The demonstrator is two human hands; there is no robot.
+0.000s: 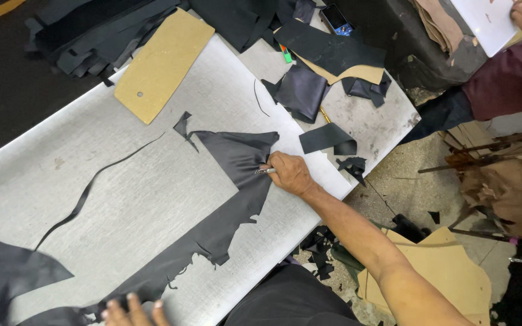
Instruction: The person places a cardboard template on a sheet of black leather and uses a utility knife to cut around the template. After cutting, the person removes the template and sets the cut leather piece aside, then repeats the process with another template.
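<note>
Two hands work one long piece of black leather point(222, 199) that lies slantwise across the grey tabletop point(122, 181), from near the middle down to the near edge. The right hand point(290, 173) rests on the leather's upper end, close to the table's right edge, its fingers closed around a slim metal knife point(265, 171) whose tip meets the sheet. The left hand point(133, 309) shows only as fingertips at the near edge, pressed flat and slightly spread on the leather's lower end (whether the thumb grips underneath I cannot tell).

The leather looks thin, soft and light: it puckers into small folds beside the blade, so it would likely slide and bunch unless pinned flat. Holding it by pressing down near the cut, or at both ends under slight tension, seems the sound way to take it. Its surface is matte black with a faint sheen, the upper end a broad triangle, the right edge ragged with notches and torn tabs.

A tan board point(163, 63) lies near the far edge, and a thin black strip point(92, 187) curls left of the leather.
</note>
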